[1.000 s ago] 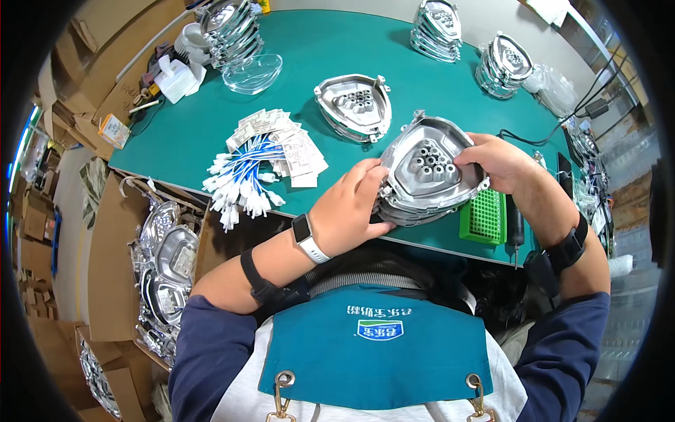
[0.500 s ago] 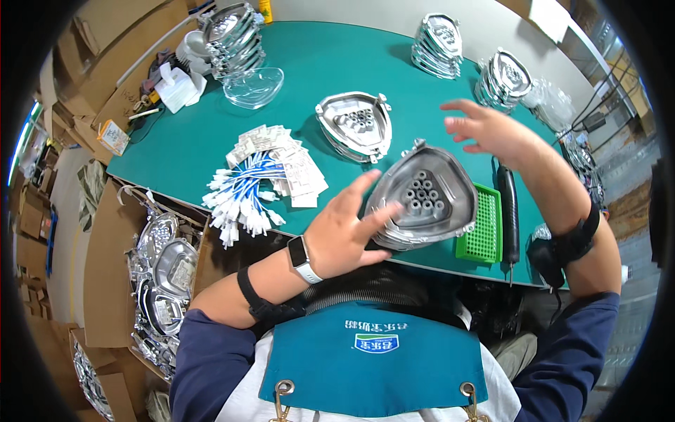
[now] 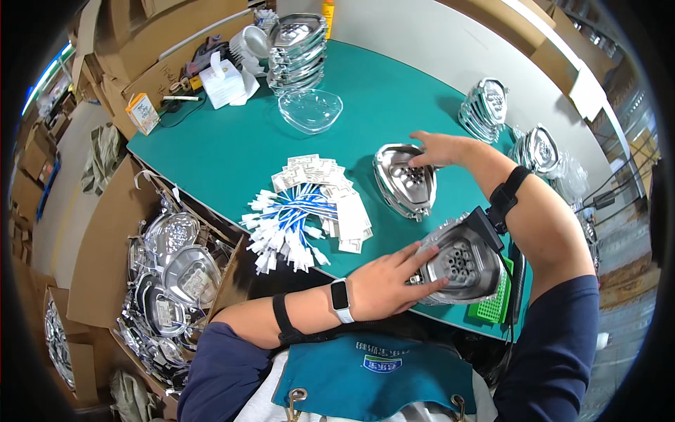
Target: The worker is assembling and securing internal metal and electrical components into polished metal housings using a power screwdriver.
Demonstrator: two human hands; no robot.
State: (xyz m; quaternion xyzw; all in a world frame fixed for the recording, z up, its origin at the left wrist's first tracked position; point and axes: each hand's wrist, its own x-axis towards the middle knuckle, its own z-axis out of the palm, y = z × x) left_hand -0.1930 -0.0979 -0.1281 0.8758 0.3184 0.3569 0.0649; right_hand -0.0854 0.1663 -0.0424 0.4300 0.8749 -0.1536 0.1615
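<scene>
Head view, nearest: a teal apron [image 3: 330, 376] meets the curved front edge of the green table [image 3: 204, 155]. Close to that edge stands the near housing stack [image 3: 481, 267], smooth rounded-triangular silver shells with tubular bosses inside. The left hand [image 3: 383, 285] lies over its left rim, thumb and fingers apart; whether it grips, I cannot tell. The stack partly covers a perforated green rack [image 3: 496, 302] on the right. Left, below the table's edge, an open cardboard carton [image 3: 105, 260] holds jumbled shiny parts. Farther in, blue and white wires [image 3: 306, 207] fan out between stubby white connectors [image 3: 278, 235] and thin, flat white boards [image 3: 351, 218]. Right of these, a strip of tabletop between, sits the second housing stack [image 3: 401, 183]; the right hand [image 3: 446, 149] is at its far rim, thumb and fingers spread. Beyond, a wider green stretch reaches a transparent cover [image 3: 309, 112], a tall silver stack [image 3: 295, 60] and two more housing stacks [image 3: 485, 109] beside the pale partition [image 3: 422, 42].
</scene>
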